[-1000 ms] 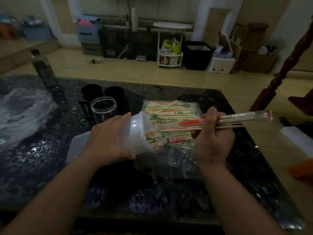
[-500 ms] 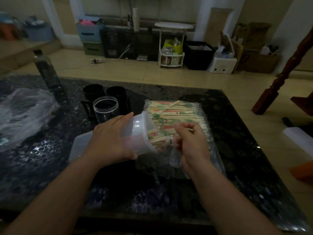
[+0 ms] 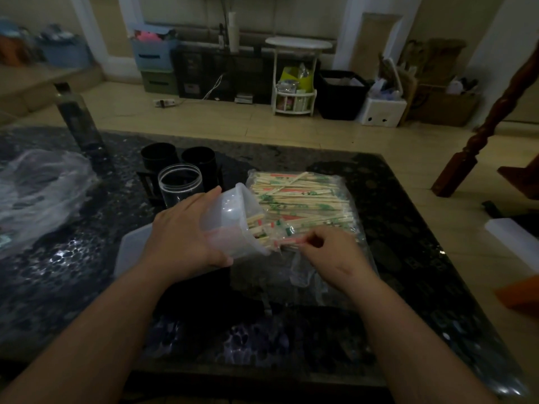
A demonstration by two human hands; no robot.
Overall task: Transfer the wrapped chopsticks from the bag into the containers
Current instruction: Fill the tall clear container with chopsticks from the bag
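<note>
Left hand: centre of the frame, fingers wrapped round a translucent container, gripping it and tipping its mouth to the right.
Right hand: just right of centre, fingertips pinching a few red-printed chopsticks at the container's mouth.
Container contents: several wrapped pairs already lie inside, ends poking out.
Bag: clear plastic, lying open on the table just beside the container; a large pile of wrapped chopsticks is still in it.
Other containers: a clear jar and two black cups stand above left of the hands, near the tilted one.
Table: dark and glossy, filling the lower frame; crumpled plastic sits at the left edge.
Doing the step well: probably keep the tilt steady, line the pinched pairs up with those inside, slide them fully to the base, then let go.
Writing: wrappers show red and green print, too small to read; no brand is legible.
</note>
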